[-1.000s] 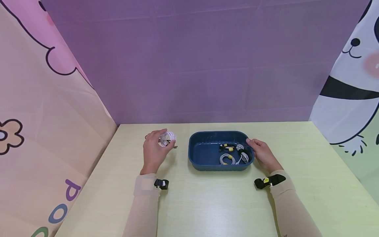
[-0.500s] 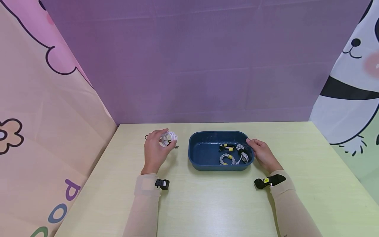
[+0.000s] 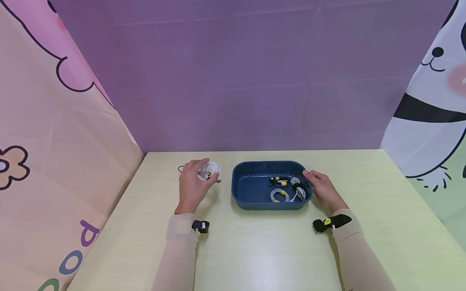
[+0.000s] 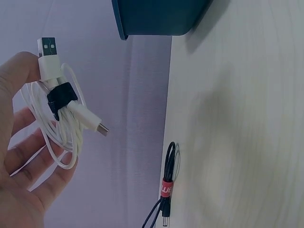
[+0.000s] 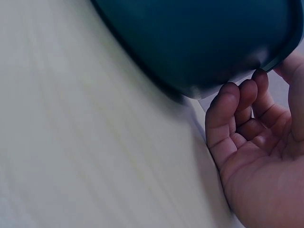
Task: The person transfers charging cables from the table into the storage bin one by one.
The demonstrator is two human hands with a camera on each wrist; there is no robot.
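Note:
A coiled white USB cable (image 4: 66,124), bound with a black strap, is held between the thumb and fingers of my left hand (image 3: 192,186). Its USB plug (image 4: 48,57) points up past the thumb, and a smaller metal-tipped plug (image 4: 97,124) sticks out sideways. My right hand (image 3: 323,189) grips the right end of a blue plastic bin (image 3: 251,205), thumb over the rim and fingers against the outer wall. Inside the bin's right half lie a black cable (image 3: 279,180) with yellow tags, a small white coil (image 3: 279,195) and a black-strapped white cable bundle (image 3: 298,189).
Behind the left hand, a black cable (image 4: 167,185) with a red band lies on the pale wooden table (image 3: 255,250). A purple cloth backdrop (image 3: 233,81) rises at the table's far edge, with printed cloths on both sides.
My left hand has shifted slightly to the right with the white USB cable, a little closer to the bin. The right hand and the bin have stayed in place.

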